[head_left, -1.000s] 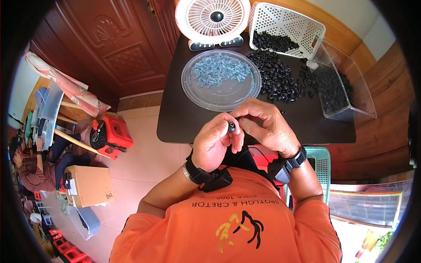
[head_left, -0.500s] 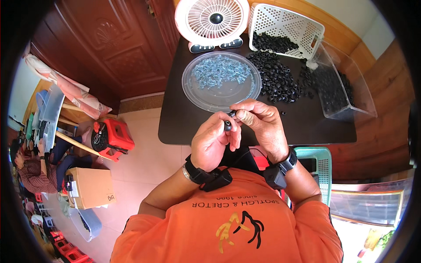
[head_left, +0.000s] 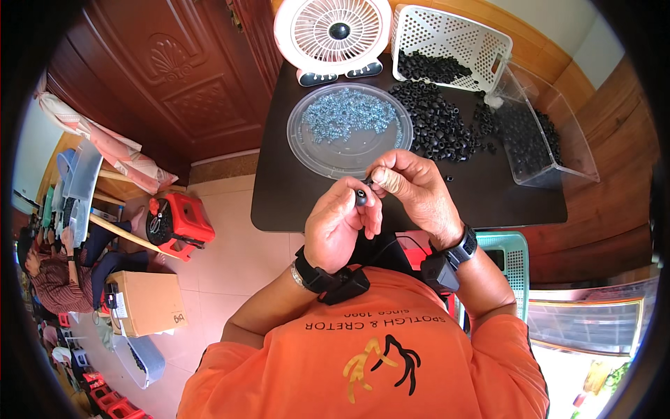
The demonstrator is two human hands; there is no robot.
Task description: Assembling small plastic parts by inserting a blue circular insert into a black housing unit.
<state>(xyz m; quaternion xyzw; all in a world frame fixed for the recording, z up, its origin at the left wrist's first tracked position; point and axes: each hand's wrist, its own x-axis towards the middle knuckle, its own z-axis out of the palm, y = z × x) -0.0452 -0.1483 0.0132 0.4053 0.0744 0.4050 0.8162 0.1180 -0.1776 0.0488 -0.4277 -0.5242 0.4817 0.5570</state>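
My left hand (head_left: 333,227) is closed round a small rounded black plastic part (head_left: 360,197) with a hole in its end. The thumb and fingertips hold it near the table's front edge. Touching the left fingertips, my right hand (head_left: 421,197) pinches thumb against finger. A second small dark piece shows between the two hands, mostly hidden by the fingers. Just beyond them lies a round clear plastic lid (head_left: 312,158), bearing a heap of small bluish metal springs (head_left: 349,114). Many loose black plastic parts (head_left: 447,130) are piled to the lid's right.
A white-and-pink fan (head_left: 339,31) stands behind the lid. At the back right, a white perforated basket (head_left: 460,35) and a clear bin (head_left: 558,160) hold more black parts. A green basket (head_left: 516,258) sits below the table's right side. Another person (head_left: 61,283) sits far left.
The right fingertips have shifted slightly at the left fingers, and the dark piece between the hands shows less. The left hand keeps the rounded black part.
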